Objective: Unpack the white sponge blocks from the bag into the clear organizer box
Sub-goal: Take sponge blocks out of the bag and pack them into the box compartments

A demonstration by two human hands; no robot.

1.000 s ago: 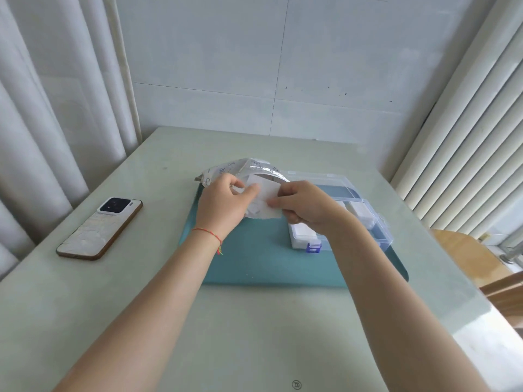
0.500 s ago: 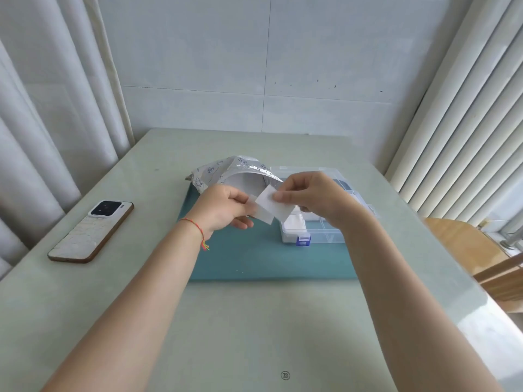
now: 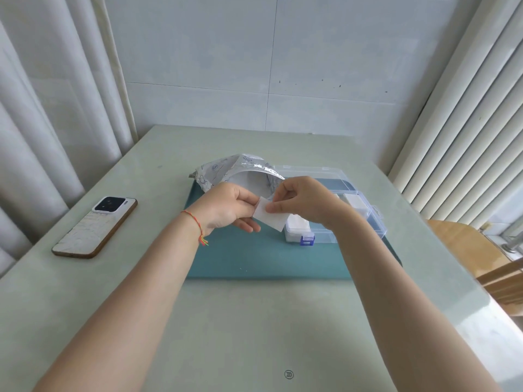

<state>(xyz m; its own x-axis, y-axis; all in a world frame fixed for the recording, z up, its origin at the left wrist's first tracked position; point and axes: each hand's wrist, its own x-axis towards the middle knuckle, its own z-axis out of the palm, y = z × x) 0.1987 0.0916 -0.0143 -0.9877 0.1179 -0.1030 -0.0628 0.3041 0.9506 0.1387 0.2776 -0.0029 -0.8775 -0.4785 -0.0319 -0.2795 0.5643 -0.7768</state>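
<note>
Both hands meet above the teal mat point(image 3: 254, 258) near the middle of the desk point(image 3: 254, 321); the left hand point(image 3: 229, 207) pinches the left edge of a white sponge block point(image 3: 270, 217) between thumb and fingers, and the right hand point(image 3: 305, 202) pinches its upper right corner, so each grip is narrow and closed on the same block; the block hangs tilted in the air, just left of the clear organizer box point(image 3: 348, 210) and in front of the bag's mouth. The silver bag point(image 3: 226, 172) lies open on the far left part of the mat, its opening facing the hands; the box sits on the right part of the mat with its lid up behind it, white blocks already in some compartments, a blue latch point(image 3: 307, 240) at its near edge. A phone point(image 3: 94, 227) lies face down on the desk, well left of the mat; a red string bracelet point(image 3: 195, 222) circles the left wrist.
</note>
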